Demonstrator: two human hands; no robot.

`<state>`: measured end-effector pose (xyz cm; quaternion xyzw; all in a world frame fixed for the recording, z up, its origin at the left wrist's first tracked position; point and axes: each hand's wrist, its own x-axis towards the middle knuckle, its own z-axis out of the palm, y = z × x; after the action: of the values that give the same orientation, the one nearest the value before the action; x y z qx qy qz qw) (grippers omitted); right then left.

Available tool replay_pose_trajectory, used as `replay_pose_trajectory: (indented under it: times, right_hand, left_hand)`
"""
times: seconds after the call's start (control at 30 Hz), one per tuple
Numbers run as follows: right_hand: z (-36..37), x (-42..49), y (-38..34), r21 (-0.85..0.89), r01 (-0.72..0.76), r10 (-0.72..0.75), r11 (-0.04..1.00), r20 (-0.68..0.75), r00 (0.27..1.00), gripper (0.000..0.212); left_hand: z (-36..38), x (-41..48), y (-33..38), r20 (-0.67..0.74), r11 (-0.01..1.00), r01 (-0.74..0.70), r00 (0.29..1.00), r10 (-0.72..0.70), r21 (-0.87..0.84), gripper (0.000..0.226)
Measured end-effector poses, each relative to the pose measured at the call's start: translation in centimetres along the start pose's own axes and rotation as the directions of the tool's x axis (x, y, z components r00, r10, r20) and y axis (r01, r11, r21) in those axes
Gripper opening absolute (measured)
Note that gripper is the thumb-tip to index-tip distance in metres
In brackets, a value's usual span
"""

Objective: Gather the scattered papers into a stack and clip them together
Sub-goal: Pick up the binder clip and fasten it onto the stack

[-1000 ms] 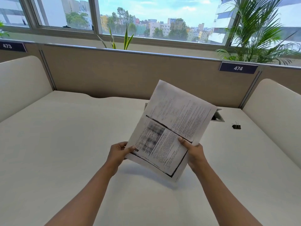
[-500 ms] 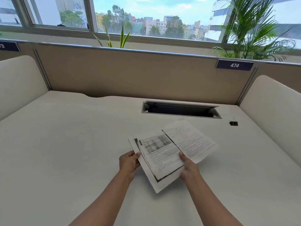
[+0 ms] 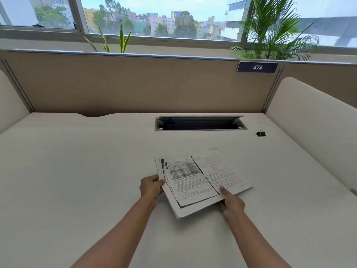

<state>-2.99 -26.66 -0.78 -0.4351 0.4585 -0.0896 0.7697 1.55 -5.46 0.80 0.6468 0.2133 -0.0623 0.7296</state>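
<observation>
The left hand's fingertips curl onto the left long edge of a sheaf of white printed paper sheets, pinching it. The right hand lays its thumb flat on the top page near the sheaf's near edge, with the other fingers tucked underneath out of sight, so it also has the sheets clamped. Gripping two sides at once likely serves to square the edges and stop the loose pages from fanning, since a strip of a lower sheet shows past the top one along the left and near sides. The sheaf sits low over the middle of the pale, smooth desk, turned at a slant. Its far end seems to rest on the surface, and whether the near corner is lifted cannot be told. A small black binder clip lies well apart toward the desk's far right corner, just right of the dark rectangular cable slot along the far edge. It is within the right arm's reach, and clipping is not yet done.
</observation>
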Motion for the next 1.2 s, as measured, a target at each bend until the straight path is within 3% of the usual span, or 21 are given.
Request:
replay_pose_trajectory:
  times: [0.07,0.13,0.2,0.27,0.37,0.47,0.63,0.8,0.93,1.2]
  right_hand:
    - [-1.3,0.8,-0.2,-0.027,0.080,-0.082,0.996,-0.077,0.994,0.010]
    - [-2.4,0.9,-0.8,-0.106,0.183,-0.200,0.977,-0.186,0.962,0.020]
    - [-3.4,0.7,-1.5,-0.312,0.266,-0.352,0.912,-0.268,0.897,0.029]
    - [-4.0,0.5,-2.3,-0.515,0.318,-0.490,0.796,-0.241,0.837,0.027]
    - [-3.5,0.5,-3.6,-0.663,0.416,-0.602,0.622,-0.066,0.796,0.017]
    - [-1.3,1.3,-5.2,-0.662,0.584,-0.651,0.470,0.187,0.735,0.015]
    - [4.0,2.4,-8.5,-0.573,0.792,-0.566,0.210,0.589,0.576,0.023]
    - [7.1,4.8,-11.7,-0.516,0.856,-0.452,0.020,0.759,0.468,0.035]
    - [7.8,7.0,-12.9,-0.498,0.867,-0.323,0.034,0.815,0.481,0.035]
    - [8.1,11.3,-14.0,-0.445,0.865,-0.311,0.232,0.809,0.500,0.022]
  left_hand:
    - [0.0,0.3,0.0,0.021,1.000,-0.004,1.000,0.003,0.020,0.029]
    - [0.2,0.7,-0.1,0.038,0.999,-0.005,0.999,0.004,0.046,0.029]
    - [0.5,1.0,-0.2,0.051,0.997,-0.007,0.999,0.004,0.074,0.029]
    - [1.2,1.3,-0.1,0.069,0.994,-0.019,0.998,0.012,0.107,0.030]
    - [2.7,1.4,0.0,0.101,0.989,-0.043,0.994,0.029,0.140,0.028]
    - [5.0,1.6,0.4,0.146,0.980,-0.098,0.987,0.072,0.175,0.026]
    - [9.1,2.1,1.4,0.206,0.964,-0.178,0.969,0.137,0.196,0.027]
    - [13.2,2.6,1.4,0.235,0.954,-0.221,0.957,0.171,0.205,0.024]
    - [15.8,3.0,1.0,0.246,0.954,-0.218,0.955,0.165,0.205,0.023]
    - [18.6,5.0,0.0,0.248,0.961,-0.157,0.964,0.099,0.227,0.025]
